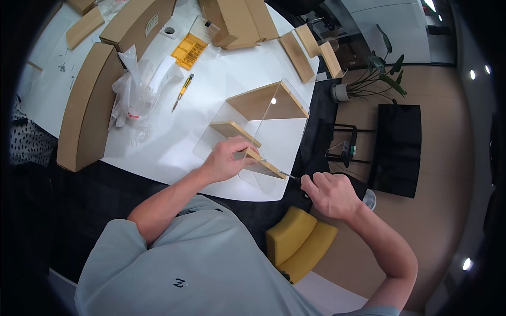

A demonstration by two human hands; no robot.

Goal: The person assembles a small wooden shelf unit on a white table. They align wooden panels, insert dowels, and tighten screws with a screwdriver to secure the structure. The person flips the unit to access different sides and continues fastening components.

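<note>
The right hand (pixel 332 195) hides most of the screwdriver's (pixel 290 176) handle; by the table's (pixel 174 163) near right corner, its tip is too small to judge contact. A wooden board (pixel 268 165) partly hides the left hand's (pixel 226 162) fingers. Toward the left edge, metal bits (pixel 62 68) are too tiny to identify.

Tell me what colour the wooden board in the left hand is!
The wooden board is light yellowish-brown, seen best in the head view.

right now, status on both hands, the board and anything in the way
Left hand gripping wooden board of clear-panelled unit. Right hand holding thin-shafted tool, tip at board's end. Nothing visibly blocking the tool.
</note>
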